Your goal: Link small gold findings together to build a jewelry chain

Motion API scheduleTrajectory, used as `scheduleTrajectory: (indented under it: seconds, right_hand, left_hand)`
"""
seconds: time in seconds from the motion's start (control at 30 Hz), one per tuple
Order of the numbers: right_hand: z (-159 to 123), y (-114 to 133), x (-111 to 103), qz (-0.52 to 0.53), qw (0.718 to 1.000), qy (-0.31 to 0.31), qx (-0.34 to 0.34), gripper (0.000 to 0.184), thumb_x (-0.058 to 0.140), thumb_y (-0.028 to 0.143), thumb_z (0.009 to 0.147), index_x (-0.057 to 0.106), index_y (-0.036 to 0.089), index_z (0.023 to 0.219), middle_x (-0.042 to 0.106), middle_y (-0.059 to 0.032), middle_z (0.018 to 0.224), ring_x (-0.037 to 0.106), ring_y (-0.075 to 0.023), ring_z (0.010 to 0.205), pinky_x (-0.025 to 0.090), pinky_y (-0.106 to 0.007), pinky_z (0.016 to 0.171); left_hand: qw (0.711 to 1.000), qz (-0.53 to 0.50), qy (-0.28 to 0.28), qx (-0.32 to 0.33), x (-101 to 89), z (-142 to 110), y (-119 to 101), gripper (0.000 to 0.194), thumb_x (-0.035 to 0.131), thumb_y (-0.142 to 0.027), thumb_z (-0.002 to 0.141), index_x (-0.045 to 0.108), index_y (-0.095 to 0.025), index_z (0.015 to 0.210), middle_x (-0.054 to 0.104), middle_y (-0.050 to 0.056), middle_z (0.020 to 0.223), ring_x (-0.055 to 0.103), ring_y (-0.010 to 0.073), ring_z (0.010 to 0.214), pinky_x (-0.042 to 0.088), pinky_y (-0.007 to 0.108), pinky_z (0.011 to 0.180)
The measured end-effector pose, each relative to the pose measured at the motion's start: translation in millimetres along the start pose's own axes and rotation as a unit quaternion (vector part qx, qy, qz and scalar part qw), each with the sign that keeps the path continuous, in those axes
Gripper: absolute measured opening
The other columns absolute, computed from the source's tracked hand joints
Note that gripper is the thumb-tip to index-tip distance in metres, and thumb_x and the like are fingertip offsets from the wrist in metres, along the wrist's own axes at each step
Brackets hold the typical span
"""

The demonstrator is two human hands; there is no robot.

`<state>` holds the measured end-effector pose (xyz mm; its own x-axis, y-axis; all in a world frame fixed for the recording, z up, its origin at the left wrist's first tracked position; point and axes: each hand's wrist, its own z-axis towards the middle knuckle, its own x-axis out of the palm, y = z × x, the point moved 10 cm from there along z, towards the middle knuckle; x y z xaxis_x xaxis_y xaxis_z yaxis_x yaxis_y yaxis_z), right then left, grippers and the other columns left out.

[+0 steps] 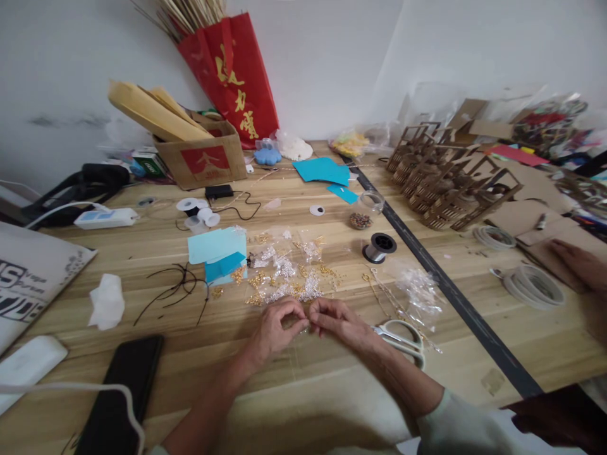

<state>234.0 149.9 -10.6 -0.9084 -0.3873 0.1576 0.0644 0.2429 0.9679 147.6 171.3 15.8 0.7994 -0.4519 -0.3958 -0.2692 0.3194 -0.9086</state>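
My left hand [281, 325] and my right hand [334, 317] meet at the front middle of the wooden table, thumb and fingertips pinched on each. Something tiny seems to sit between the fingertips, too small to make out; a faint thin line hangs below it. Just beyond my fingers lie silver beads [310, 287] and gold beads [258, 281], loose and on clear plastic bags. A pair of white-handled scissors [403, 338] rests beside my right forearm. Further back on the right stands a spool of thin silvery wire or thread [379, 248].
A black phone [121, 392] lies front left, near black cords [177, 287] and light blue paper [213, 245]. Fine chains [379, 294] and a crumpled plastic bag [420, 294] lie right. Beyond a dark strip [436, 272] are small wooden lanterns [446, 183] and another person's hand [576, 259].
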Motion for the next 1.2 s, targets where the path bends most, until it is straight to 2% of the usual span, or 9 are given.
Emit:
scheduleTrajectory:
  seconds: [0.4,0.53,0.7,1.0,1.2]
  right_hand:
    - [1.1,3.5,-3.8,-0.058,0.997,-0.047,-0.034,0.039,0.063,0.052,0.079,0.054,0.015,0.070,0.045,0.0031,0.061,0.038,-0.0091,0.056,0.028,-0.023,0.054]
    - [0.3,2.0,-4.7,-0.070,0.994,-0.074,-0.031,0.039,0.063,0.052,0.079,0.054,0.014,0.070,0.042,0.0034,0.061,0.036,-0.0090,0.056,0.027,-0.023,0.053]
    - [-2.8,3.8,-7.7,-0.102,0.987,-0.115,-0.048,0.035,0.062,0.047,0.079,0.057,0.013,0.070,0.046,0.0021,0.062,0.039,-0.0101,0.058,0.030,-0.023,0.054]
    - [-5.3,15.8,-9.9,-0.138,0.982,-0.124,-0.046,0.031,0.057,0.041,0.084,0.063,0.012,0.075,0.050,0.0004,0.063,0.041,-0.0104,0.058,0.031,-0.023,0.054]
    - [-4.3,15.7,-12.0,-0.149,0.979,-0.126,-0.054,0.031,0.056,0.041,0.085,0.062,0.012,0.074,0.048,0.0011,0.061,0.040,-0.0097,0.056,0.029,-0.022,0.051]
  left_hand:
    - [0.975,0.203,0.019,0.094,10.0,-8.5,-16.9,0.014,0.054,-0.015,0.086,0.059,-0.017,0.073,0.061,0.008,0.081,0.055,0.0206,0.080,0.044,0.033,0.073]
    - [0.968,0.225,-0.005,0.109,9.3,-9.7,-21.4,0.017,0.050,-0.015,0.088,0.057,-0.017,0.073,0.061,0.008,0.080,0.054,0.0199,0.079,0.045,0.032,0.072]
    - [0.970,0.206,-0.047,0.117,5.7,-11.2,-22.6,0.021,0.046,-0.014,0.089,0.055,-0.016,0.071,0.059,0.007,0.078,0.052,0.0191,0.078,0.044,0.032,0.070]
    - [0.996,0.078,-0.004,0.034,-0.2,-6.2,-11.5,0.020,0.048,-0.020,0.089,0.057,-0.016,0.071,0.059,0.006,0.087,0.054,0.0185,0.085,0.042,0.030,0.076]
    - [1.000,0.006,0.020,-0.010,0.5,-1.9,1.0,0.018,0.053,-0.021,0.085,0.059,-0.016,0.069,0.060,0.006,0.087,0.056,0.0185,0.086,0.042,0.029,0.078]
